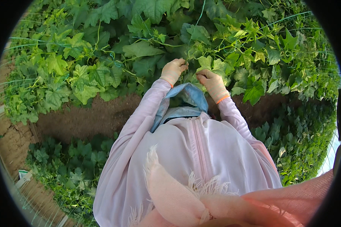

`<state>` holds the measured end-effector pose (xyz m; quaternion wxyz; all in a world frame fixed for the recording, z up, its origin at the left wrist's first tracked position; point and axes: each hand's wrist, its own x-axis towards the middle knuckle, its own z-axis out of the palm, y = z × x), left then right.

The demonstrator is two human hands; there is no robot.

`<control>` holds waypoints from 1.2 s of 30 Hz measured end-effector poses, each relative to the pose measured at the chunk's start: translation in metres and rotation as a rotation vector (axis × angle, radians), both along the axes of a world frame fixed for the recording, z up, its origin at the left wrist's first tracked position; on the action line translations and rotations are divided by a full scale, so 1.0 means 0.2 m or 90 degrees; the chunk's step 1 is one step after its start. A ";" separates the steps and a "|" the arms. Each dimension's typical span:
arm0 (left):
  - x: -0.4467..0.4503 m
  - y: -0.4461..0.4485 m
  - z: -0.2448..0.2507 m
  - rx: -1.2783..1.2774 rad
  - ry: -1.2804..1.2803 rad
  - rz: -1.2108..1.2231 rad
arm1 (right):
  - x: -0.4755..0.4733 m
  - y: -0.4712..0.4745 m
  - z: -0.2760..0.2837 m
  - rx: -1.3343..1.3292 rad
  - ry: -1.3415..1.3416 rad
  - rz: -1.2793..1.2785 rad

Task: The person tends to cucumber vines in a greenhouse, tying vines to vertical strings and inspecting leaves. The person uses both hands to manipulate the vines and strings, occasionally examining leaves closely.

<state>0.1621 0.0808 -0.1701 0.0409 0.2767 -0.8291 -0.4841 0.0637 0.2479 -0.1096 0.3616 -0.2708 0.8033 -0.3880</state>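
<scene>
My left hand (172,71), in a pale striped knit glove with an orange cuff, pinches at a thin vine stem (187,56) among the leaves. A green twine (198,21) comes down from above to this spot. To its right, my right hand (213,83) wears a matching glove. Its fingers are curled with thumb and fingertips close together, beside a light green lobed leaf (219,67); whether anything is between them cannot be made out. Below and between the wrists, a blue woven-plastic bag or apron pouch (193,92) gapes at my waist.
Dense climbing vines (82,76) fill the row ahead, crossed by green trellis strings (39,41). A brown soil path (91,117) runs between it and another leafy row (74,159) behind me. A pink fringed scarf (173,187) hangs over my chest.
</scene>
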 end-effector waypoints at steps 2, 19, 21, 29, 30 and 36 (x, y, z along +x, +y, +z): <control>-0.01 0.02 0.06 -0.003 0.011 0.023 | -0.02 -0.03 -0.02 -0.025 0.011 -0.014; 0.01 -0.11 0.15 0.266 0.224 0.151 | -0.12 -0.22 -0.18 0.093 0.227 0.102; 0.02 -0.14 0.16 0.286 0.286 0.182 | -0.20 -0.10 -0.28 0.204 0.291 0.142; -0.10 -0.04 0.08 -0.084 0.025 0.041 | -0.12 -0.08 0.29 0.119 0.164 0.188; -0.11 -0.03 0.06 -0.103 0.015 0.038 | -0.11 -0.12 0.32 -0.135 0.169 0.072; -0.16 -0.03 -0.06 -0.137 -0.027 -0.019 | -0.13 -0.52 0.57 -0.357 0.095 0.125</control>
